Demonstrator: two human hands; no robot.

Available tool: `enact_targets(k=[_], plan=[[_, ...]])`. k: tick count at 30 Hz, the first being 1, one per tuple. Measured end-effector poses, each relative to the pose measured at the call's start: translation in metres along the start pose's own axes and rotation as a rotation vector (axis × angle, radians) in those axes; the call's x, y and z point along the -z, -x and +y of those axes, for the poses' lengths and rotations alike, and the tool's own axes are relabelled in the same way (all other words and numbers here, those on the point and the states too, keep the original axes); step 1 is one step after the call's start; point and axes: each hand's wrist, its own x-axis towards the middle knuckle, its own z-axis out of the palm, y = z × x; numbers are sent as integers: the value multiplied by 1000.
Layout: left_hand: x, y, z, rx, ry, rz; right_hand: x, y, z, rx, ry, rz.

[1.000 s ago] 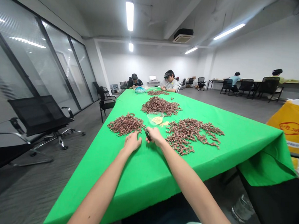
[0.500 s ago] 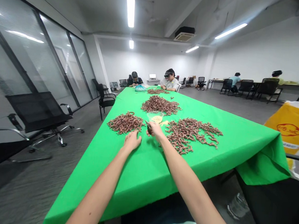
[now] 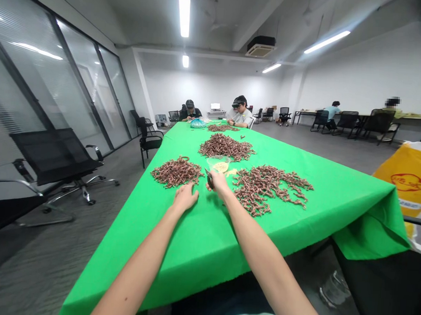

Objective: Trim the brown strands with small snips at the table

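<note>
Small brown pile (image 3: 177, 171) at left on green-covered table (image 3: 262, 240). Left hand (image 3: 185, 197) at its near edge, fingers bent, grip unclear. Right hand (image 3: 216, 183) holds dark-handled scissors (image 3: 210, 180), tips pointing far. Clear bowl (image 3: 219, 164) of pale bits just beyond. Wider brown pile (image 3: 261, 188) at right.

On our table (image 3: 177, 250), one pile (image 3: 177, 172) lies left, just beyond our left hand (image 3: 185, 197). Our right hand (image 3: 216, 182) is right of it, holding scissors (image 3: 210, 180). Behind that hand sits the bowl (image 3: 220, 164), between the left pile and a wider heap (image 3: 265, 188) on our right. Behind the bowl lies a third mound (image 3: 227, 147); a bag (image 3: 198, 123) lies near the far end.
</note>
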Motion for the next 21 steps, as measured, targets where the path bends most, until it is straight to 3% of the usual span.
enact_targets(k=[7,15,21], plan=[[0,0,1,7,2,-9,2,5,0,-149,50,29],[0,-2,0,-3,0,-11,5,14,-3,-178,105,-63],[-2,-3,-2,-9,-6,-6,7,13,1,-179,137,-63]])
